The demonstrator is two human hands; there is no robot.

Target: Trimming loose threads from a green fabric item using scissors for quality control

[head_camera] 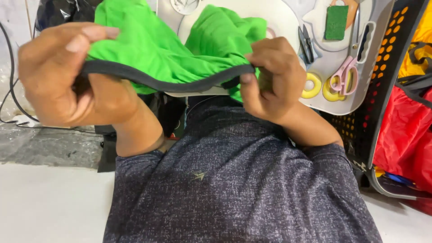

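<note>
Our left hand is curled into a fist around one end of a dark grey elastic band sewn along the edge of a bright green, soft knit garment, the thumb pressed down over the fabric on top. Our right hand pinches the other end of that band between thumb and fingers, so the band runs between the two hands in a shallow sag, held up close in front of our chest and the speckled dark grey shirt we wear. The green cloth bunches loosely above and behind the band; we judge it light, limp and stretchy, unlikely to slip, and best taken by the firmer band, since the loose knit would only gather in the grip. Beyond the hands lies a white work surface with pink-handled scissors, yellow-handled scissors, small dark thread snips and a green pad. To the right stands a black perforated crate holding what seems to be red and yellow cloth, though the view there is partly cut off.
</note>
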